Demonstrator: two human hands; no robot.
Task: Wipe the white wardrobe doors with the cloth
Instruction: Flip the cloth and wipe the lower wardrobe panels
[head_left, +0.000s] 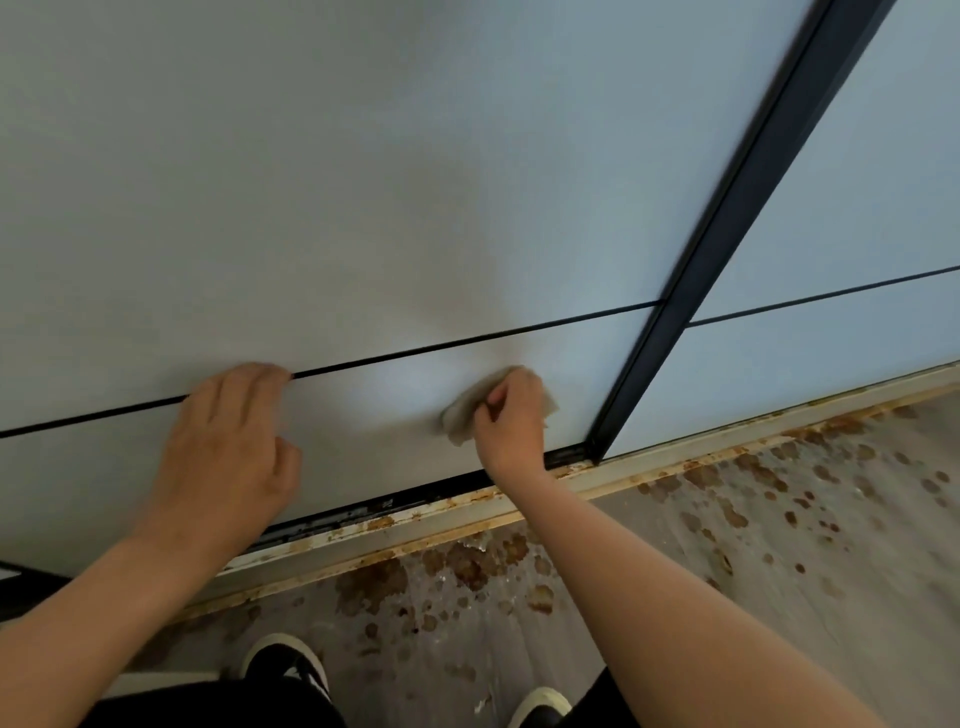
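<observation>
**Wiping low on the wardrobe door (363, 182), cloth (460, 415) in right hand (511, 426)**

Head view:
- Right hand is clamped on the cloth: fingers curled round a bunched wad, pressing it against the lowest panel of the door, just below the dark seam (467, 340) and near the dark frame (727, 234).
- Left hand (228, 447) holds nothing. Fingers are fairly straight, lying flat on the same door across the seam, apparently bracing.
- Cloth looks thin, soft, light and pale, and crumples easily. Judgement: no real grip point, so bunch it in the palm and press through the fingertips. A loose edge pokes out on either side of the hand and could fold under or drag.
- Door face is smooth, flat and stiff, probably slick, so the cloth should slide with little force. The panel may shift in its track if pushed hard, hence the brace.
- Second door (857, 234) sits right of the frame, with its own seam.

Surface and room:
- Bottom track (415, 506) is grimy and rust-stained. Keep the cloth off it or the dirt could transfer to the white face.
- Floor (675, 545) is pale, with many brown blotches, densest along the track.
- Shoes (288, 660) are visible at the bottom edge, close to the door.
- Frame has some motion blur, so fine dirt on the door can't be judged.
</observation>
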